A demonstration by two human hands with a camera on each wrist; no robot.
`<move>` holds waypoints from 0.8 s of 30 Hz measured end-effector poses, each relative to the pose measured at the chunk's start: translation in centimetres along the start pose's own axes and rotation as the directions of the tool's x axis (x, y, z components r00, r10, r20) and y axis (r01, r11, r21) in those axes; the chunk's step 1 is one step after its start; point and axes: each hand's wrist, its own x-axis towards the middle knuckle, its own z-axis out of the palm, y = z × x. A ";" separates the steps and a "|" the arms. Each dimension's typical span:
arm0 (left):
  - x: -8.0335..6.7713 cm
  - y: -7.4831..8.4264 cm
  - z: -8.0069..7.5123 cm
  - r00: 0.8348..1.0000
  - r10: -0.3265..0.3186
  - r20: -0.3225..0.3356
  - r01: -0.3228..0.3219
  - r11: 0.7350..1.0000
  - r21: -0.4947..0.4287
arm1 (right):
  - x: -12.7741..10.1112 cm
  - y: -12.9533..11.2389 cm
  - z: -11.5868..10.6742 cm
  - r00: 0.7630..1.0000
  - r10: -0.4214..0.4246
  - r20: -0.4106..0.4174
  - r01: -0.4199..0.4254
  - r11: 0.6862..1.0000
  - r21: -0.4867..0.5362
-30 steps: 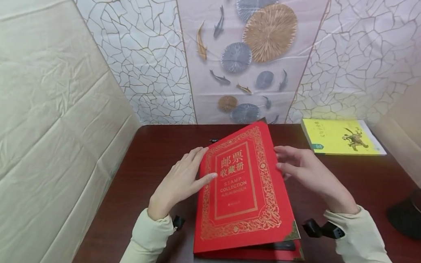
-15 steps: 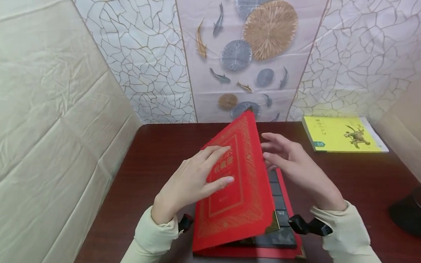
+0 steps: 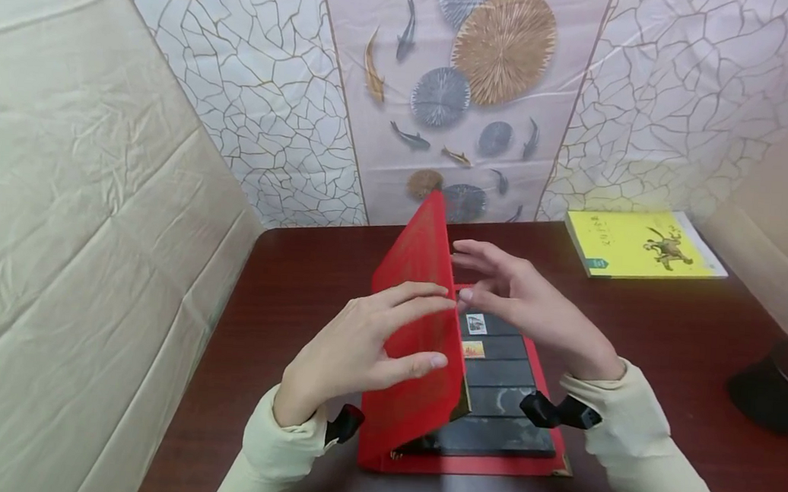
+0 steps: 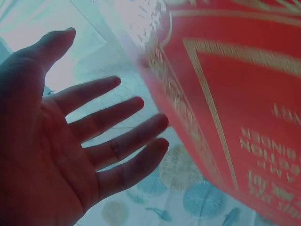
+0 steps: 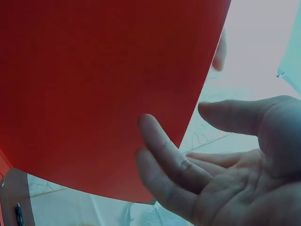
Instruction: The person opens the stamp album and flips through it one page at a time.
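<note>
A red stamp album stands half-opened in the head view, its front cover point(image 3: 414, 354) raised steeply and tilted left. Beneath the cover, a black stock page point(image 3: 501, 375) with horizontal strips shows two small stamps, a pale one point(image 3: 476, 324) and an orange one point(image 3: 474, 350). My left hand point(image 3: 366, 343) is at the cover's outer face, fingers extended; the left wrist view shows them spread beside the gold-printed cover point(image 4: 225, 94). From the right, my right hand point(image 3: 527, 301) reaches to the cover's free edge. In the right wrist view, its loosely bent fingers point(image 5: 164, 146) lie against the red inner face.
A yellow book point(image 3: 644, 246) lies at the back right of the dark wooden table point(image 3: 295, 285). Toward the right edge stands a black round container point(image 3: 768, 394). Patterned cloth point(image 3: 435, 150) hangs behind the table.
The album cover has swung up and leftward, uncovering the black page and stamps. My right hand has moved left with the cover edge. The left hand has shifted slightly right.
</note>
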 end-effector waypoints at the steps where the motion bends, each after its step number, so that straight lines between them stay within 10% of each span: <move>1: -0.1 0.1 -0.1 1.000 0.010 0.007 -0.010 1.000 -0.012 | 0.1 0.0 0.1 1.000 -0.006 0.012 0.006 1.000 -0.016; 14: -1.0 0.9 -0.9 1.000 -0.017 0.006 0.017 0.998 0.058 | 1.4 0.7 1.3 0.991 -0.094 0.093 0.104 0.988 -0.114; 24: -3.0 1.2 -2.1 0.996 -0.087 -0.017 0.088 0.993 0.077 | 2.5 5.4 0.9 0.996 0.055 -0.069 -0.079 0.910 -0.407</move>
